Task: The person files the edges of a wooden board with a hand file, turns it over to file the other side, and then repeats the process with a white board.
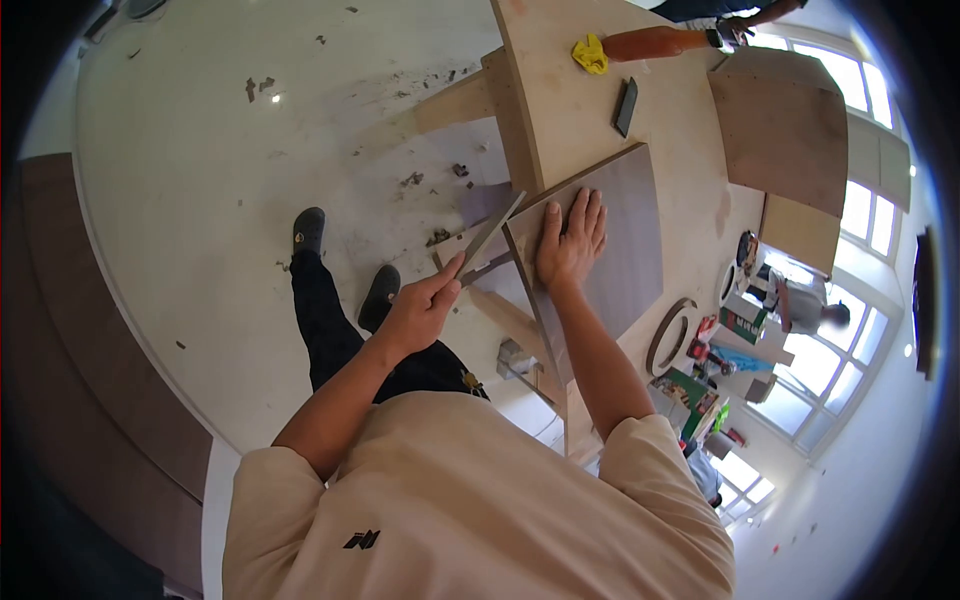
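A long thin flat file [492, 238] is gripped in my left hand [422, 312], with its far end slanting up to the edge of a brown-grey board [625, 235]. The fingers of that hand are wrapped round the near end of the file. My right hand [572, 240] lies flat on top of the board, fingers stretched and thumb spread. The board lies on a light wooden worktable [565, 110], its near edge at the table's edge.
On the table are a dark flat block [625, 107], a yellow crumpled cloth [590, 54] and an orange-brown bottle-like object [655, 43]. A person's hand [738, 28] shows at the top. Rolled edging [672, 337] and a large brown panel [785, 130] are beyond. Scraps [412, 180] litter the floor.
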`<act>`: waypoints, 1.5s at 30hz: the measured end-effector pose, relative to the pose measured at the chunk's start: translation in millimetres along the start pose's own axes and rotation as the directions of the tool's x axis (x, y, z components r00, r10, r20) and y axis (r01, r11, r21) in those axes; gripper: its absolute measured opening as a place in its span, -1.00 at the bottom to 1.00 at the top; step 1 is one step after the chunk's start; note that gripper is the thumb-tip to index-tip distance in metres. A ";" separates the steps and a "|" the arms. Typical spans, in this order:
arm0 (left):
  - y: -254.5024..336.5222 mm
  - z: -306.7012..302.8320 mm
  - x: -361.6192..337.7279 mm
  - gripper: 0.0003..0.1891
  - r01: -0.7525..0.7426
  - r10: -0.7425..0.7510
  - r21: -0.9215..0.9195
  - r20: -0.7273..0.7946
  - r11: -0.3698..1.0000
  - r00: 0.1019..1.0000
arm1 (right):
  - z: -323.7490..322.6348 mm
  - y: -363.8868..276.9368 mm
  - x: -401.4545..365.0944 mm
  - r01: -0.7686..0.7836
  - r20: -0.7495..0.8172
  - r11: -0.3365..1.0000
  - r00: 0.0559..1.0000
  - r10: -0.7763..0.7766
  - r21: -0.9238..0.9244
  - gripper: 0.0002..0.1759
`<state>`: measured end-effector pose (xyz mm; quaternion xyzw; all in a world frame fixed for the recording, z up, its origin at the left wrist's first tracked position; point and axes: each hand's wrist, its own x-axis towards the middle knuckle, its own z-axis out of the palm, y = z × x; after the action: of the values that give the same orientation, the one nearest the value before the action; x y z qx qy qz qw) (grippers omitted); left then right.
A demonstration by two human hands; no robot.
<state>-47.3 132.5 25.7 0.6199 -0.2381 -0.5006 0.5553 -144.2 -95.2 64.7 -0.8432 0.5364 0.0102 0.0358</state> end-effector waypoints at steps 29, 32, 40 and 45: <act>-6.6 -59.3 -8.0 -0.45 0.153 -0.153 0.022 0.050 0.988 0.987 | -13.0 -14.0 41.0 0.642 -0.081 0.731 0.762 -0.643 0.232 -0.71; 13.8 -61.7 -18.9 -0.46 0.292 -0.285 -0.018 0.164 0.956 0.944 | -10.4 -17.1 26.1 0.648 -0.067 0.733 0.757 -0.650 0.207 -0.71; -21.1 -30.4 -38.2 -0.50 0.014 -0.011 -0.053 0.065 0.998 0.998 | 2.4 15.7 51.0 0.149 -0.081 0.987 0.986 -0.144 0.055 -0.26; -6.7 -8.0 -24.4 -0.51 -0.038 0.041 -0.081 0.036 0.996 0.999 | -3.0 8.4 53.0 -0.042 0.036 0.999 0.998 0.041 0.003 -0.06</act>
<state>-51.4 158.7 27.2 0.5829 -0.2404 -0.5102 0.5849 -129.4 -146.8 64.4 -0.8315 0.5530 0.0252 0.0470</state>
